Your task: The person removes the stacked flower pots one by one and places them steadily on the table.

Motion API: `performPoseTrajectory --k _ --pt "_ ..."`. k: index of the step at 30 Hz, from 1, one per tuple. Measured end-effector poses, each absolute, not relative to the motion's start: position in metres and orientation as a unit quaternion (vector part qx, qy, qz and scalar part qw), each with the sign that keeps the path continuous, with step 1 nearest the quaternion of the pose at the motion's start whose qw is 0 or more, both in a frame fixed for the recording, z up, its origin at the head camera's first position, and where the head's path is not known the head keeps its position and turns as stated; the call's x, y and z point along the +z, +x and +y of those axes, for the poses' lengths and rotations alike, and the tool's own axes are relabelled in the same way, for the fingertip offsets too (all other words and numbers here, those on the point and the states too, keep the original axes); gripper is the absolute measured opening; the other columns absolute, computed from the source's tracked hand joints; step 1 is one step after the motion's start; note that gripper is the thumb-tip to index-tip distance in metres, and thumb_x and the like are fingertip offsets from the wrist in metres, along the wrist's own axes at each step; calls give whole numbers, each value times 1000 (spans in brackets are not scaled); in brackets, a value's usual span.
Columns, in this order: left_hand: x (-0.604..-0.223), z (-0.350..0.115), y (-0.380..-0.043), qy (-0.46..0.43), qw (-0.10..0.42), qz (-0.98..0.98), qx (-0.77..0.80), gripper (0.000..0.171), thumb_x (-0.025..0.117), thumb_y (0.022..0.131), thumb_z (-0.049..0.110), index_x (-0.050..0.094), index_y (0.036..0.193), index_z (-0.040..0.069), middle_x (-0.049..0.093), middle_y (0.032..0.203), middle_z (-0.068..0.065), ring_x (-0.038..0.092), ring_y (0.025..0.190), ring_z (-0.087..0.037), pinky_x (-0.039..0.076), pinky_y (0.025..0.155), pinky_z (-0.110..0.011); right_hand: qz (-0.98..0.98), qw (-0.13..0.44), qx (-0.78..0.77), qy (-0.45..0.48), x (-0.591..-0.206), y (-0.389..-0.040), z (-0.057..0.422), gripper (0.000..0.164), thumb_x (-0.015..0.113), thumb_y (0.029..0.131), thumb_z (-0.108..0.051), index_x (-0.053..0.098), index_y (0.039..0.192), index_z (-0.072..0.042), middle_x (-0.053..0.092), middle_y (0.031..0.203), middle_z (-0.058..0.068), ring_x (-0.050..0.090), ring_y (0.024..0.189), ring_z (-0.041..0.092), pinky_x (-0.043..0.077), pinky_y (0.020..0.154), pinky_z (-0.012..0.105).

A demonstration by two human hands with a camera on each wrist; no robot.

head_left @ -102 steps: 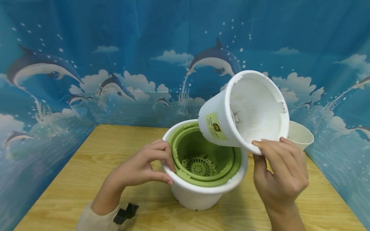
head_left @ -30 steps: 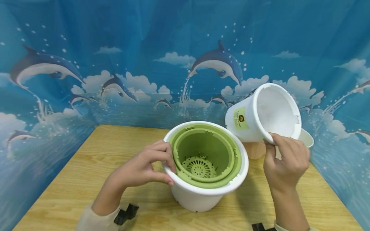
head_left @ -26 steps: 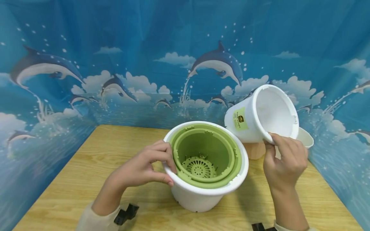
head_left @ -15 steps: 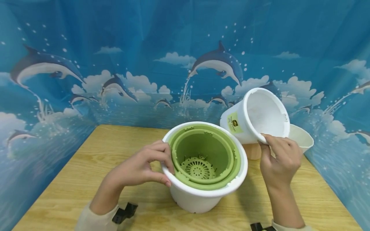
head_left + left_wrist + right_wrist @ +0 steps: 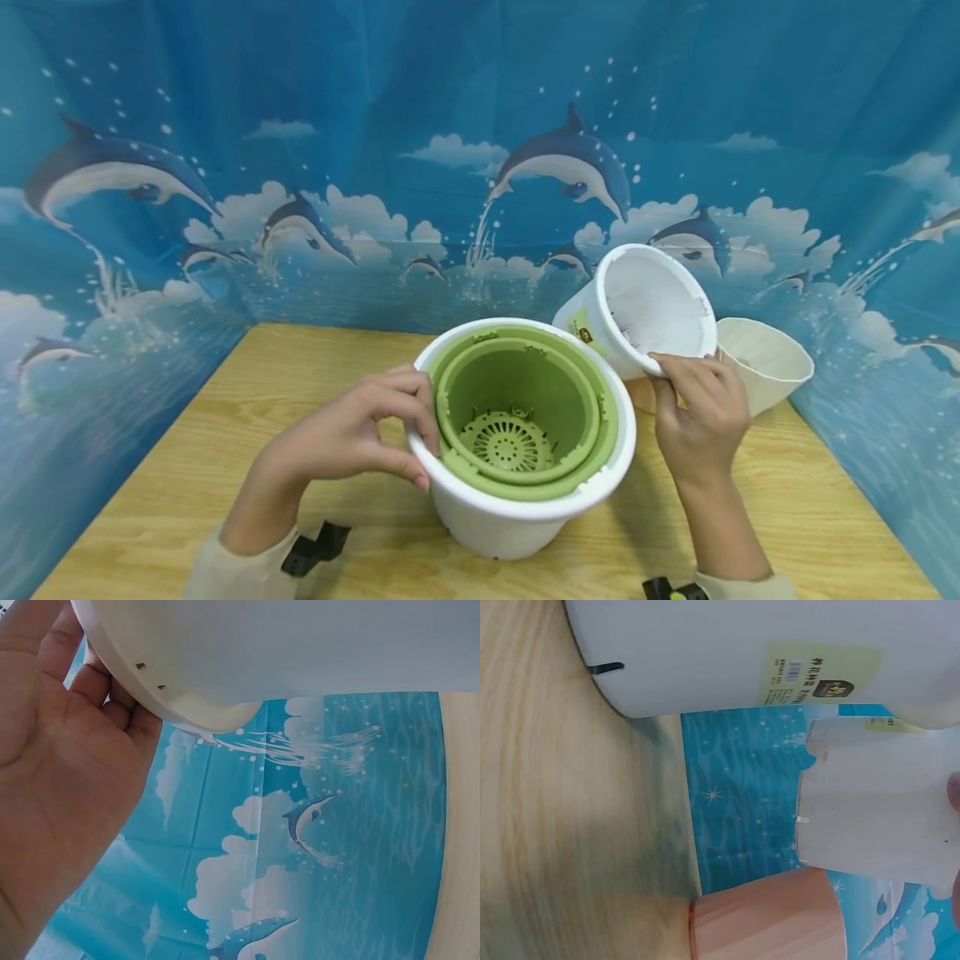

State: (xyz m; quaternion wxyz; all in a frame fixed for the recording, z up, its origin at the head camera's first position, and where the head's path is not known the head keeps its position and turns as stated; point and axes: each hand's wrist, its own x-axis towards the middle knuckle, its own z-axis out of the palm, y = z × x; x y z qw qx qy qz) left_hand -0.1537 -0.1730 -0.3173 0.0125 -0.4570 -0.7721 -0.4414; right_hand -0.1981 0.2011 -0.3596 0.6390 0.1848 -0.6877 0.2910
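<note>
A large white flowerpot (image 5: 495, 533) stands on the table with green flowerpots (image 5: 517, 358) nested inside it; slots pierce the inner green floor. My left hand (image 5: 360, 429) grips its rim at the left, thumb outside and fingertips over the edge. In the left wrist view that hand (image 5: 82, 765) is beside the white rim. To the right, my right hand (image 5: 701, 408) pinches the rim of a smaller white flowerpot (image 5: 652, 308), tilted with its mouth toward me and bearing a yellow-green label. In the right wrist view this pot (image 5: 877, 795) is partly seen, with only fingertips showing at the edge.
A cream flowerpot (image 5: 765, 362) with a flared mouth stands at the back right. An orange pot (image 5: 772, 922) is mostly hidden behind the tilted pot in the head view. A dolphin-print curtain (image 5: 337, 125) closes in the wooden table (image 5: 315, 358) at the back and sides.
My right hand has brought the tilted white pot down and left, closer to the large pot, uncovering more of the cream pot. The left hand keeps its grip, with the large pot shifted slightly left.
</note>
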Motion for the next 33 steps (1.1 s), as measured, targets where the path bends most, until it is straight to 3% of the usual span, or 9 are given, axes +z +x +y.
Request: performPoseTrajectory --k 17,33 --pt "-313 -185 -148 -454 -16 -774 -441 22 88 70 30 73 86 31 59 88 13 50 90 -13 43 89 -35 -723 604 248 226 -375 -204 198 14 81 69 2 79 82 -4 74 77 10 62 71 37 46 72 45" --pt "-312 -187 -149 -460 -18 -773 -436 23 88 71 29 72 87 32 58 88 13 50 90 -12 44 86 -34 -786 532 199 243 -387 -206 201 19 73 76 2 80 88 -10 76 83 4 65 74 31 48 68 44"
